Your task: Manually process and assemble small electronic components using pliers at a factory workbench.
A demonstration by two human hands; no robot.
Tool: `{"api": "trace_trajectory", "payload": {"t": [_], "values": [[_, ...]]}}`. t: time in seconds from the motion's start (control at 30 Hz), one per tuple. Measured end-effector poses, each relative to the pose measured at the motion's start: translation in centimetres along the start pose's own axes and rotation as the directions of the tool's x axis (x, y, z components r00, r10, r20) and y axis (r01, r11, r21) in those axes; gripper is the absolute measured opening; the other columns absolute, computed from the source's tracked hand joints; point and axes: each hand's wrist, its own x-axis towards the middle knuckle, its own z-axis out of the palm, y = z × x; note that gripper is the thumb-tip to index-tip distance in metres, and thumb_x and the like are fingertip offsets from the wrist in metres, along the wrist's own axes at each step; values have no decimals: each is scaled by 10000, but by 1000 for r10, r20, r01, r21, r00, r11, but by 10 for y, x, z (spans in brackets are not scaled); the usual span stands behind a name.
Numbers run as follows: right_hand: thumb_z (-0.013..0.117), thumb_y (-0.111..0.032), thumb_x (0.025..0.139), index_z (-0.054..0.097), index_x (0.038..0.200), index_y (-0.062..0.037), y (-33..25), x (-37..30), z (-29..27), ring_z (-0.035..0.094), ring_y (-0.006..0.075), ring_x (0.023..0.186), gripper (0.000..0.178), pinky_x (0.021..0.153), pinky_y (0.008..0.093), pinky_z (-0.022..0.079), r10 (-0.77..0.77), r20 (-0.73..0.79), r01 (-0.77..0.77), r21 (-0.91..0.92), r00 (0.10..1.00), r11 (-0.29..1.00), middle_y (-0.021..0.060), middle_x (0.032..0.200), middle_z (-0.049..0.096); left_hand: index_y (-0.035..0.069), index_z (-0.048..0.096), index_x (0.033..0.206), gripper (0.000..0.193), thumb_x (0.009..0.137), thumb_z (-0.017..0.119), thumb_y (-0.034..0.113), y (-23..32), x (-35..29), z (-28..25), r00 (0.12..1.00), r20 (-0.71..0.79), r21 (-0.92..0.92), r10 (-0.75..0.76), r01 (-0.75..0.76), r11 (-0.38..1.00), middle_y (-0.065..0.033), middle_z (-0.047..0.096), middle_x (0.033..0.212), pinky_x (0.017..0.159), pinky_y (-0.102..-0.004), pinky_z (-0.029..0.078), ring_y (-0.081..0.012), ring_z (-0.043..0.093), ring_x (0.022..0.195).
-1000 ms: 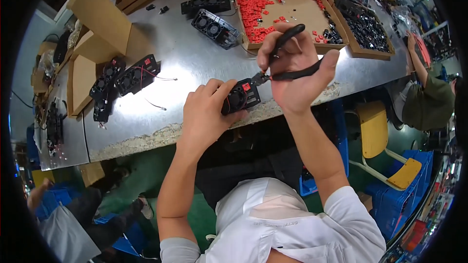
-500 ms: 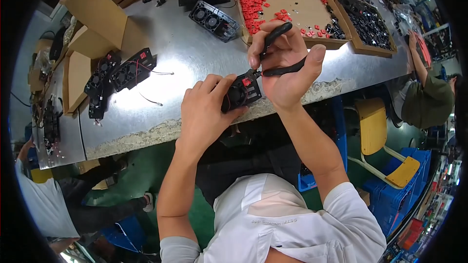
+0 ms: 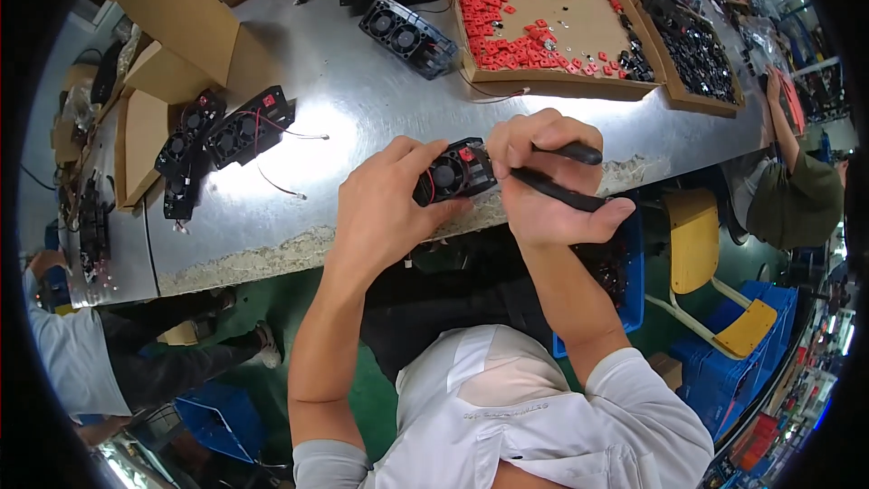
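Observation:
At the near edge of the metal table, my left hand [image 3: 385,199] grips a black fan unit [image 3: 450,178] with a small red part [image 3: 467,154] at its top. My right hand [image 3: 548,217] holds pliers with black handles [image 3: 558,189], the handles spread apart in the palm. The pliers' head is by the right end of the fan unit; my fingers partly hide its jaws, so I cannot tell whether they grip anything. A thin wire shows on the fan unit's face.
Ahead lie more fan units [image 3: 407,36], and others [image 3: 240,131] with loose wires sit at left beside a cardboard box [image 3: 145,149]. A cardboard tray [image 3: 579,27] holds red parts; another has black parts [image 3: 692,54]. A yellow chair [image 3: 692,240] stands right. People are on both sides.
My right hand with the pliers has turned and lowered, its handles now pointing rightward instead of up and away. The fan unit in my left hand has shifted slightly right.

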Motion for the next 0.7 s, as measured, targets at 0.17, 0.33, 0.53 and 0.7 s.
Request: {"api": "trace_trajectory", "payload": {"t": [0.17,0.33,0.53,0.7], "values": [[314,-884,892,524,1190,56,0,14,-1,567,216,764,1009,695,331,481,211,-17,-206,160,977,965,174,923,583,96,697,1216,590,701,899,299,2,0,-4,997,60,-21,-40,42,999,-74,675,1035,800,-411,535,-311,673,946],[299,-919,864,532,1230,51,-15,11,1,595,223,771,1063,714,323,493,142,-28,-138,108,990,985,174,954,604,96,693,1221,595,700,899,296,4,2,-1,1000,31,-18,-1,2,1000,-74,671,1023,791,-410,533,-310,670,935],[307,-920,862,529,1241,46,-14,8,3,597,222,783,1060,711,324,500,143,-46,-139,84,989,987,172,967,607,99,698,1225,639,640,926,216,4,2,-1,998,44,-11,-40,40,999,-83,681,1029,791,-382,541,-288,673,897],[339,-918,856,526,1245,42,-12,3,2,597,224,802,1052,713,330,507,171,-60,-164,96,984,982,173,982,603,98,697,1224,638,638,926,202,3,0,-1,999,36,-12,-27,28,1000,-80,677,1019,775,-379,538,-276,671,877]]}}
